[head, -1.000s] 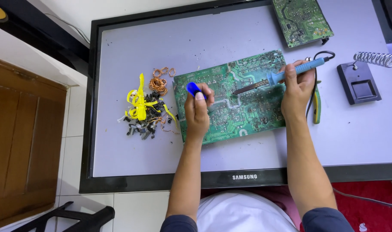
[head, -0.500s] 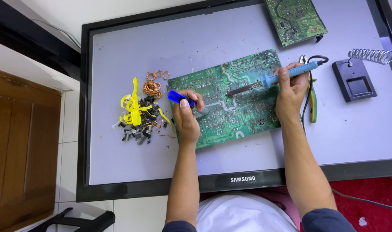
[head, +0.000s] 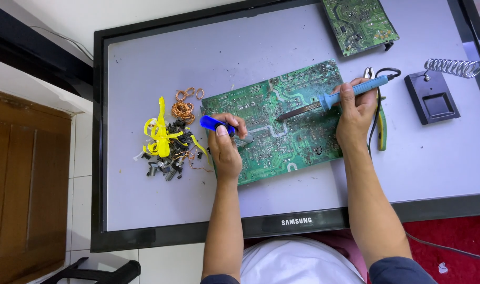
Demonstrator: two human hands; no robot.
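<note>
The right hand [head: 355, 113] grips a blue soldering iron [head: 334, 99], its tip on the green circuit board [head: 282, 131] lying on a flat monitor screen [head: 145, 63]. The left hand [head: 225, 147] holds a blue desoldering pump [head: 214, 124] against the board.

1. Illumination: bright, even daylight, strongest toward 1 o'clock, where the pale panel [head: 282, 58] washes out.
2. Shadows: soft and short under both forearms (no hard edges).
3. Sharpness: crisp at centre; the circuit board [head: 282, 131] traces are legible.
4. Distortion: slight wide-angle bowing of the frame edges at 9 and 3 o'clock.
</note>
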